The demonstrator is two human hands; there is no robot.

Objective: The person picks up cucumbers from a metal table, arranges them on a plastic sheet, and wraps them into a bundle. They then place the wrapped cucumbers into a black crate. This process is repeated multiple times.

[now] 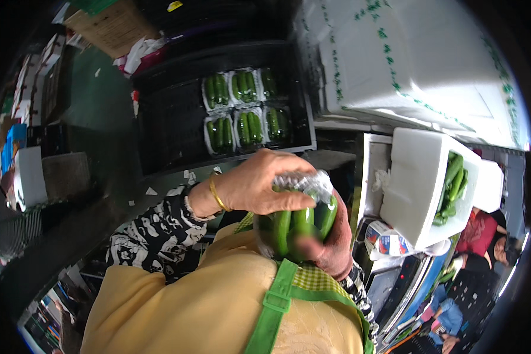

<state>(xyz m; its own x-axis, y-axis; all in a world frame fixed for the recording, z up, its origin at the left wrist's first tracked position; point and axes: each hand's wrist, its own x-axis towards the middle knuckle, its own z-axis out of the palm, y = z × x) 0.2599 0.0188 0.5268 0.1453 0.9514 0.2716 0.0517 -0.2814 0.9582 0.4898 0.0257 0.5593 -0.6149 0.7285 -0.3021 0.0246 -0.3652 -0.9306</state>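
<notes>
Close in front of my chest is a pack of green cucumbers (304, 220) in clear plastic film. My left hand (265, 183), with a gold bangle on the wrist, grips its upper end, thumb in front and fingers over the bunched film. The pack's other side rests in my right hand (339, 239), whose thumb lies across the front, partly blurred. Beyond my hands lies a black crate (172, 128). Several wrapped cucumber packs (249, 127) sit inside it in two rows, on white trays.
To the right, a white foam box (418, 190) holds loose cucumbers (454, 183). Large foam boxes (429, 57) with green-printed tape stand behind it. A machine (387, 287) with a red light is at lower right, near other people (451, 316). A cardboard box (112, 28) stands upper left.
</notes>
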